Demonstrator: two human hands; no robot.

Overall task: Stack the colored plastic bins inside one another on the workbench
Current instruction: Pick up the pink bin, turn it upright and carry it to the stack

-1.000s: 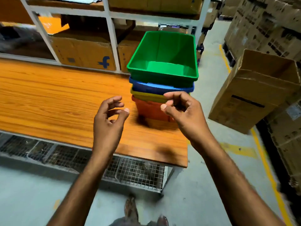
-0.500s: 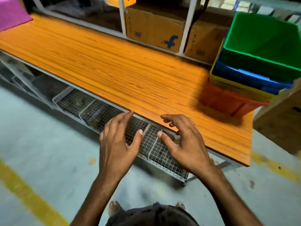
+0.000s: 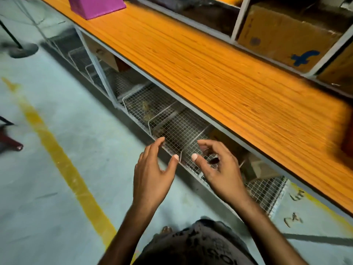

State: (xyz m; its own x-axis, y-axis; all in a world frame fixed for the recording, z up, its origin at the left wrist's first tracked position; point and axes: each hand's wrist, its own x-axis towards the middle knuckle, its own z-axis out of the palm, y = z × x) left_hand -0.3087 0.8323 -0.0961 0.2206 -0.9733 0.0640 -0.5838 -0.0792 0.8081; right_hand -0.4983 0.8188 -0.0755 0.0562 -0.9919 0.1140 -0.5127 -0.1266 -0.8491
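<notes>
The worktop (image 3: 219, 77) has an orange wood-grain surface and runs slanted across the view. A pink bin (image 3: 95, 4) stands on its far left end. At the right edge, a reddish thing (image 3: 348, 144) is too blurred to tell.

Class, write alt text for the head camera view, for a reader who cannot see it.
The left hand and right hand hover empty, fingers loosely curled, before an orange workbench. A magenta bin sits at its far end; wire baskets lie underneath.

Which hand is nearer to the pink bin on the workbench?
Left. Both are off the bench, far from the pink bin; the left hand is closer, the right hand farther right.
</notes>
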